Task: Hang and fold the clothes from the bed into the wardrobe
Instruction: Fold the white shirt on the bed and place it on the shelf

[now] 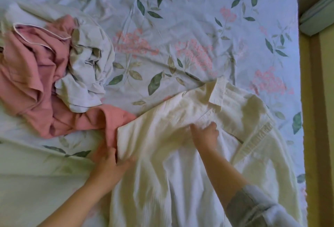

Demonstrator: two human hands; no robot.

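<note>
A cream-white collared shirt (173, 181) lies spread on the bed in the lower middle and right, collar toward the far side. My left hand (110, 163) grips the folded left edge of the shirt, thumb on top and fingers tucked under. My right hand (206, 134) presses down on the shirt's middle near the collar, fingers bent against the cloth. A crumpled pink garment (30, 74) with white piping lies at the left, one part reaching under the shirt's edge. A pale grey-white garment (90, 69) is bunched next to it.
The bed is covered by a floral sheet (180, 27) with pink flowers and green leaves. The bed's right edge (300, 100) runs down the frame, with a yellowish floor beyond it. A folded pale item (316, 16) sits at the upper right.
</note>
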